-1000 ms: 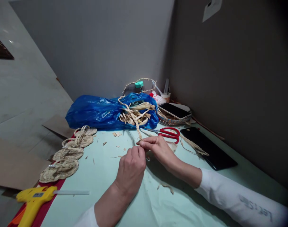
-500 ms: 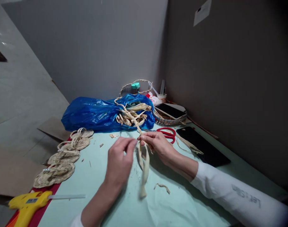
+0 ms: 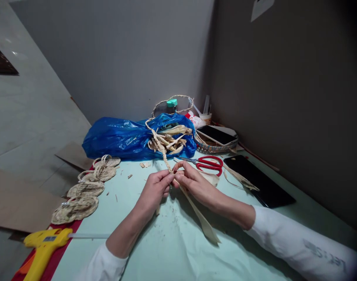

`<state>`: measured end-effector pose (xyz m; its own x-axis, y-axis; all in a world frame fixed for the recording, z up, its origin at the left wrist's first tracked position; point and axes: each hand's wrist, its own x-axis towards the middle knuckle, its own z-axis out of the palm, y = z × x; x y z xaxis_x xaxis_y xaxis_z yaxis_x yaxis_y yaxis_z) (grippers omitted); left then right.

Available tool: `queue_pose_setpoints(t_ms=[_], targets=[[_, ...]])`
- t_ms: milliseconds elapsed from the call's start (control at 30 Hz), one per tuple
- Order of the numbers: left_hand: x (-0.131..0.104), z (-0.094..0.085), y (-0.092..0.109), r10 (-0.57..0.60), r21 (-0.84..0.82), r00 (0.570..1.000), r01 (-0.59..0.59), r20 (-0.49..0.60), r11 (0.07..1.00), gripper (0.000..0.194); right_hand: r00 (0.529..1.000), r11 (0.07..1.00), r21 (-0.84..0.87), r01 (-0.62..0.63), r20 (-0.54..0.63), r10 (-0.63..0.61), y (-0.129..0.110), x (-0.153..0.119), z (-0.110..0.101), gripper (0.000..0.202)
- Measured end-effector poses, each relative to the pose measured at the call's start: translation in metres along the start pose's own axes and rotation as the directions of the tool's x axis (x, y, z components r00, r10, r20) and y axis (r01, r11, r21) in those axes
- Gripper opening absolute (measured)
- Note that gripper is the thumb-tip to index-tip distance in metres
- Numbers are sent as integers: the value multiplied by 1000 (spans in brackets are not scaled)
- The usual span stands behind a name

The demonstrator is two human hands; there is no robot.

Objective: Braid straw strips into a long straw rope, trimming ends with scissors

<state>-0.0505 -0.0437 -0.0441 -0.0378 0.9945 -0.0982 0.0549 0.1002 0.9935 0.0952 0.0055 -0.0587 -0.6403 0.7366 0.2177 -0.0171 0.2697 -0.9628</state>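
Note:
A pale plaited husk cord [image 3: 166, 160] runs from the husk pile down to my fingertips at the middle of the table. My left hand [image 3: 155, 192] pinches the cord's near end from the left. Right beside it, my right hand [image 3: 192, 182] is closed on the same end with thumb and forefinger. A long loose husk strip [image 3: 203, 222] hangs from under my right hand toward the lower right. Behind, a heap of dry husks [image 3: 175, 138] lies in the mouth of a blue plastic bag [image 3: 116, 138].
Red-handled scissors [image 3: 209, 164] and a black tablet-like slab [image 3: 260, 181] lie to the right. A phone [image 3: 216, 134] rests on a round basket [image 3: 209, 148]. Woven husk pieces [image 3: 86, 190] line the left edge, above a yellow glue gun [image 3: 46, 242].
My left hand has come in to the cord beside my right hand. The loose strip has swung to the right. The whole view has shifted slightly.

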Motion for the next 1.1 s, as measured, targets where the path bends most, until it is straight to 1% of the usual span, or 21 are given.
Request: queue_pose_setpoints(t_ms=[67,133,200,267,367,433,533,633,733,800,867,933,1000,1033,1100], targets=[[0,-2,-1,94,196,992,-77,-79,978,31,999,996,-86,38,34,-35,-4,-1,0,11],[-1,-1,-3,196,354,968,-130,-158,926,28,997,976,-210,63,51,-54,-8,-3,0,11],[-2,2,-3,242,434,946,-129,-215,892,24,997,936,-345,71,42,-60,-11,-3,0,11],[-3,4,-4,248,467,940,-115,-235,877,21,997,881,-466,79,40,-68,-14,-4,-1,11],[-3,2,-5,237,440,944,-116,-230,890,24,995,803,-587,102,71,-75,-16,-2,-7,11],[-2,-1,-7,187,360,958,-100,-216,928,27,993,784,-609,115,86,-79,-17,-1,-12,15],[-1,-5,-8,89,223,977,-44,-194,974,31,991,771,-623,135,95,-97,-19,0,-17,19],[0,-5,-7,26,148,977,5,-211,989,31,991,719,-683,128,57,-122,-19,-1,-19,21],[-1,-2,-4,2,116,971,26,-240,993,27,987,682,-722,113,0,-164,-20,-5,-14,24],[-2,0,-3,0,100,969,26,-245,995,26,987,710,-698,88,-36,-158,-22,-7,-10,24],[-2,1,-3,2,91,970,21,-245,996,27,991,788,-614,34,-79,-104,-24,-8,-7,26],[-2,1,-4,13,94,967,11,-254,996,26,994,893,-449,-32,-111,-21,-25,-6,-7,28],[-1,1,-5,28,96,963,-2,-267,995,23,991,964,-250,-95,-119,67,-24,-2,-9,29],[0,0,-6,33,97,963,-7,-268,995,23,988,978,-171,-119,-123,99,-23,0,-11,29],[1,-1,-8,35,102,968,-10,-248,995,25,982,984,-92,-149,-127,137,-21,2,-13,27]])
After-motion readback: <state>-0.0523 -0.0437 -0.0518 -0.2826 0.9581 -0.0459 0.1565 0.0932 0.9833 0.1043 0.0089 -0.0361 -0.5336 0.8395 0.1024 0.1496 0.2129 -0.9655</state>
